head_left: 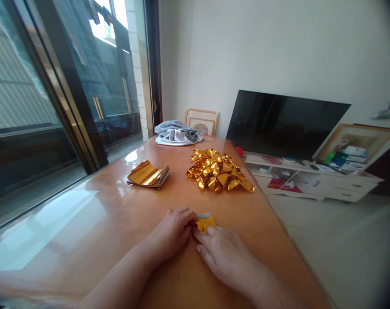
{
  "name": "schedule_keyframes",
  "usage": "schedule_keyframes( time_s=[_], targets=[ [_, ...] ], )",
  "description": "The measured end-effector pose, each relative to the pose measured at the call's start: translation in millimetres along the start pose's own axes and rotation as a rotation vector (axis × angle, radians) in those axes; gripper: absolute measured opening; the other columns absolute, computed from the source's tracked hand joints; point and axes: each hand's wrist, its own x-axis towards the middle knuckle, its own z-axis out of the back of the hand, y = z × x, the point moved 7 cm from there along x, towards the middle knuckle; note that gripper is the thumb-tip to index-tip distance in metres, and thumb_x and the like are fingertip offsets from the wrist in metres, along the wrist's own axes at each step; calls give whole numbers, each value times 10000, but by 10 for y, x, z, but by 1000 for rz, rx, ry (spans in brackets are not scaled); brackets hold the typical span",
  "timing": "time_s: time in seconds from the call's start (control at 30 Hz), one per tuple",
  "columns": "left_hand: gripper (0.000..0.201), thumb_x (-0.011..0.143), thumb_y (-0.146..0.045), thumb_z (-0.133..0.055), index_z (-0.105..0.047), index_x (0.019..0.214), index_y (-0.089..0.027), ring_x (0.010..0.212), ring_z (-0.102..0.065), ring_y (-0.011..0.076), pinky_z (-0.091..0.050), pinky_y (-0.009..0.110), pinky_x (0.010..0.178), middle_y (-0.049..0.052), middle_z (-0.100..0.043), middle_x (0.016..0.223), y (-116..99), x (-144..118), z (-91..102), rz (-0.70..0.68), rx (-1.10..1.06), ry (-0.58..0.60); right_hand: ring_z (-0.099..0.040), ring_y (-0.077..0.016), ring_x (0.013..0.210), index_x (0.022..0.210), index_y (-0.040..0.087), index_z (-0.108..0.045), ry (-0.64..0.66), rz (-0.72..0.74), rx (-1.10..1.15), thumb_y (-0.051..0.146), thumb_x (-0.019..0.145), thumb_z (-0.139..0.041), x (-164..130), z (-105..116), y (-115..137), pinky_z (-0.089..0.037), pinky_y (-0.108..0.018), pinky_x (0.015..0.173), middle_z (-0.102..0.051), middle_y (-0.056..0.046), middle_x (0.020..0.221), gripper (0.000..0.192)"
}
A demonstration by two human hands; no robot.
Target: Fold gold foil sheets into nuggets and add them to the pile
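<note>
Both hands rest on the wooden table near its front edge, pressed together over a small sheet of gold foil paper; the left hand lies with fingers curled and close together, their tips pinning the sheet's left side, and the right hand lies flat with fingers narrow and nearly straight, bearing down on the sheet's near edge. Held so, the paper stays flat against the table — a grip that suits pressing a crease; a sliver of its pale reverse shows at the far edge, so part of it seems folded over.

Farther back, toward the middle of the table, a neat stack of gold sheets sits on the left, within reach of the left hand; to the right of it lies a loose pile of folded gold pieces, close to the table's right edge — flat sheets to one side and folded pieces to the other, it seems. At the far end a bundle of grey cloth lies out of the way, with a picture frame propped behind it.

Beyond the right edge stand a dark television on a white cabinet; no writing or brand can be read anywhere.
</note>
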Motion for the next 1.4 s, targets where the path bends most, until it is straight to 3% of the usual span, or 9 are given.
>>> schedule_keyframes(
  time_s=[0.27,0.67,0.83,1.03,1.2,1.4],
  targets=[
    [285,823,-78,-496,-651,980,-258,965,-645,196,-418,315,869,3,-706,987,38,-3,2,30,44,-4,-678,-248,886,1217,290,-687,13,0,-58,317,970,-518,-60,62,-10,-493,-332,756,-725,-66,1021,301],
    [279,825,-69,-478,-651,944,-252,913,-657,166,-441,281,846,-19,-712,955,43,-18,47,54,49,-25,-710,-262,827,1056,261,-760,-10,50,-97,317,963,-523,-65,130,-5,-503,-337,726,-760,-81,927,261],
    [178,821,-163,-581,-646,972,-234,873,-643,169,-468,264,787,1,-693,954,45,-30,32,77,51,-24,-723,-273,834,1054,241,-773,-11,56,-91,321,963,-517,-28,108,-1,-516,-343,732,-770,-101,924,283],
    [213,794,-270,-666,-621,993,-205,845,-616,179,-487,281,748,21,-676,960,213,9,-44,166,-56,-3,-722,-292,886,1043,198,-773,33,28,-40,298,979,-456,0,100,3,-516,-351,768,-768,-132,974,338],
    [280,731,-212,-668,-611,1004,-196,838,-627,184,-502,280,734,20,-696,937,327,79,-63,249,-170,82,-693,-282,1001,1099,202,-756,127,-47,82,327,976,-467,19,105,-44,-476,-344,886,-753,-136,1058,338],
    [352,666,-146,-629,-621,1014,-198,832,-647,186,-485,247,660,22,-713,955,500,114,-16,362,-161,140,-686,-260,1000,1185,238,-718,130,-54,130,332,980,-475,30,122,-62,-453,-341,897,-746,-108,1075,332]
  ],
)
